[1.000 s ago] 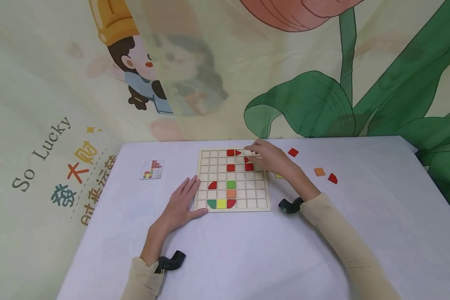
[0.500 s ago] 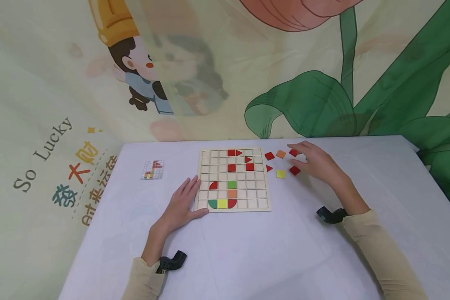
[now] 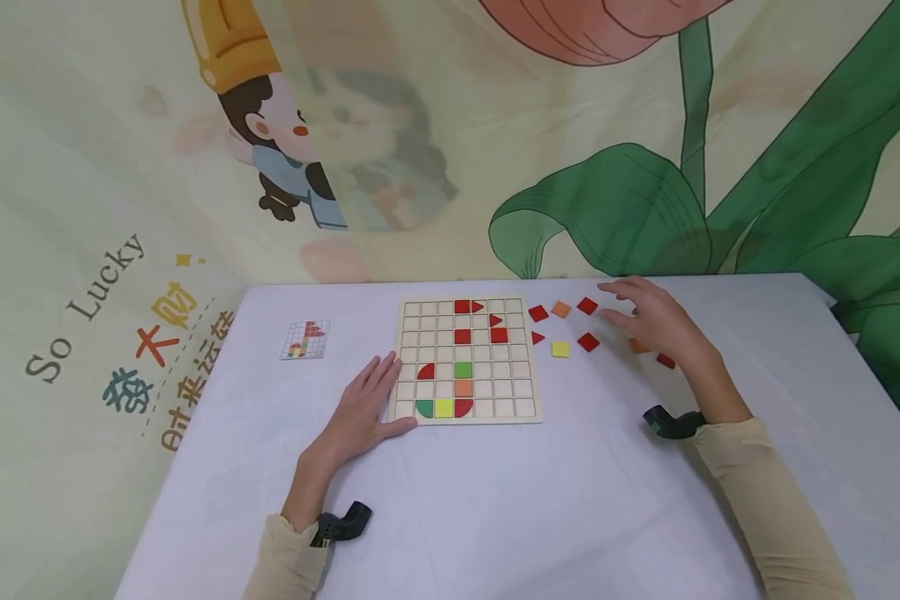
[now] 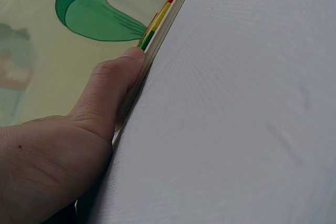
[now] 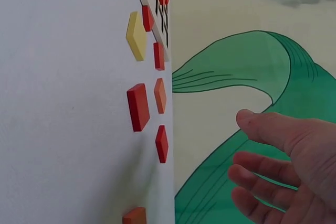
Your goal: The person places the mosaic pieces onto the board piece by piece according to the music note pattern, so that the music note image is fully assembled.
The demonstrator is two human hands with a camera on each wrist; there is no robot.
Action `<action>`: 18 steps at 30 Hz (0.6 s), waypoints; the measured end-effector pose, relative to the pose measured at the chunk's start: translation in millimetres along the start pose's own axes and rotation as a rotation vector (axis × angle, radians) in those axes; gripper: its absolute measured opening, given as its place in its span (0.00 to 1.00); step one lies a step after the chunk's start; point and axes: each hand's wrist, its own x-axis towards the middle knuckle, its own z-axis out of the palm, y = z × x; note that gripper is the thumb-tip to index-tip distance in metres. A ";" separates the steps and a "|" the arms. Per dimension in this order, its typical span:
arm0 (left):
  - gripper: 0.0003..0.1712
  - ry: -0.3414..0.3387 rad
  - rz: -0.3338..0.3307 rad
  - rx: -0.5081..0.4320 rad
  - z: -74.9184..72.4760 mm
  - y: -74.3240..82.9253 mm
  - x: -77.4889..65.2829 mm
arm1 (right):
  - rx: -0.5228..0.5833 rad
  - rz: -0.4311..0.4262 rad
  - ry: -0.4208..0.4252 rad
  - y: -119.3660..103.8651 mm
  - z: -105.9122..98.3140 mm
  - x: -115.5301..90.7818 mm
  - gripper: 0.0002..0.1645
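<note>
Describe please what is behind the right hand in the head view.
Partly behind the right hand lie an orange tile and a red tile; their covered parts, and anything fully hidden, cannot be seen.

The bench (image 3: 495, 517) is white on top. Behind it is a pale printed sheet (image 3: 60, 108). A cartoon figure (image 3: 277, 158) in blue wears a yellow hat (image 3: 234, 46), and a faded figure (image 3: 397, 137) shows beside it. A big pink flower (image 3: 600, 29) is cut off at the top, near green leaves (image 3: 630, 212). On the left, the words "So Lucky" (image 3: 82, 308) slant up, near coloured letters (image 3: 154, 344) and a yellow star (image 3: 183, 260).
</note>
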 end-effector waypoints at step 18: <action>0.56 0.002 0.002 -0.001 0.6 0.3 0.2 | 0.015 0.047 -0.120 14.0 20.4 10.4 0.31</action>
